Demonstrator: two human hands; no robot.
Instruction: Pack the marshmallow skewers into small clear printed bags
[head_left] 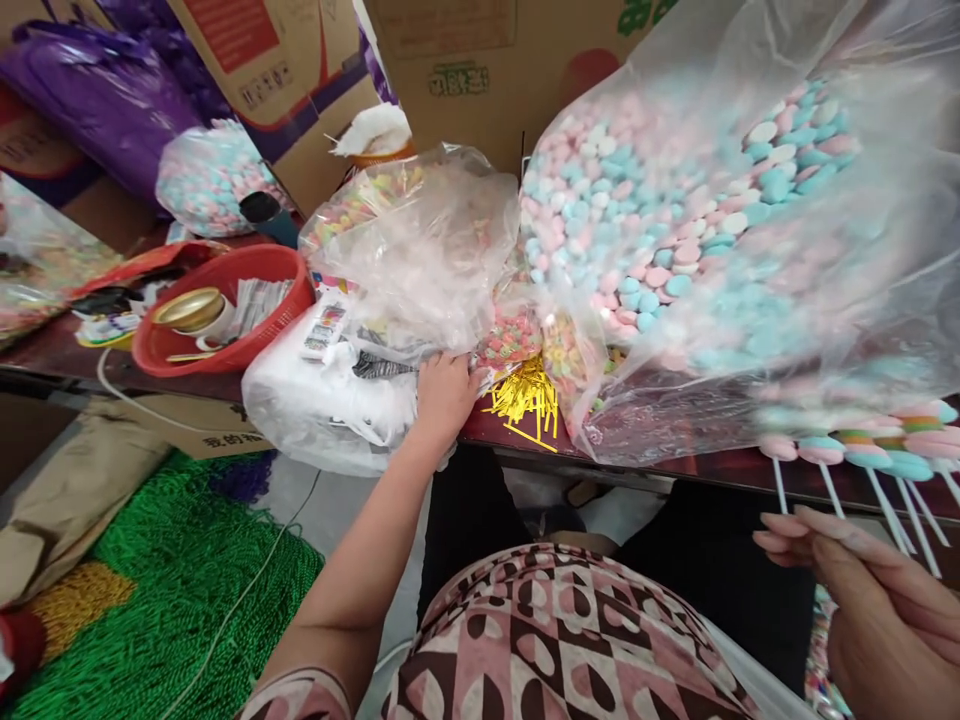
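My left hand rests at the table edge, back up, fingers curled down against the mouth of a clear plastic bag with white contents. What its fingertips hold, if anything, is hidden. Just right of it lies a bunch of gold twist ties. At the lower right, my right hand has thumb and fingers pinched together at the lower end of a white stick bearing a pink marshmallow. Several more marshmallow sticks jut over the table edge beside it.
A huge clear bag of pink, blue and white marshmallows covers the right of the table. Smaller candy bags lie in the middle. A red basket stands at left, cardboard boxes behind. Green cord is heaped on the floor.
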